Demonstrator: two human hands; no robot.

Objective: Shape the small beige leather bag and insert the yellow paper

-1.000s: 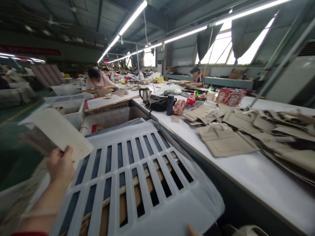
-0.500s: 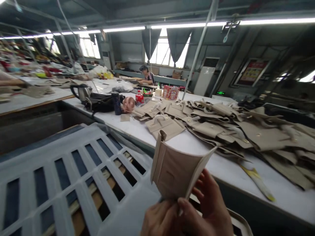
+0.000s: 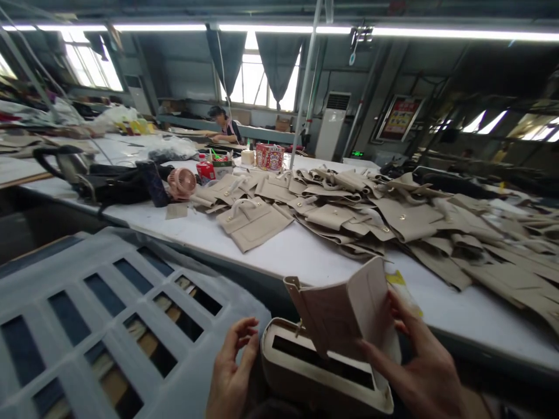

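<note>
My right hand [image 3: 414, 364] grips a folded beige leather panel [image 3: 345, 311] with a small tab at its top left corner, held upright above a beige box-shaped bag body [image 3: 323, 366] with a dark slot in its top. My left hand [image 3: 231, 369] hovers with curled fingers beside the left end of that bag body, holding nothing. A white slatted plastic crate [image 3: 87, 314] lies to the left of my hands.
A long white table [image 3: 305, 256] runs across the view, heaped with several beige bag panels [image 3: 393, 218]. A black bag [image 3: 117, 183], a pink fan [image 3: 181, 181], a red can [image 3: 205, 170] and a red box [image 3: 269, 156] stand farther back. A person [image 3: 222, 125] works at a far bench.
The view has swung right, from the crate toward the table. The beige panel passed from my left hand to both hands, then to my right hand alone. The bag body came into view below.
</note>
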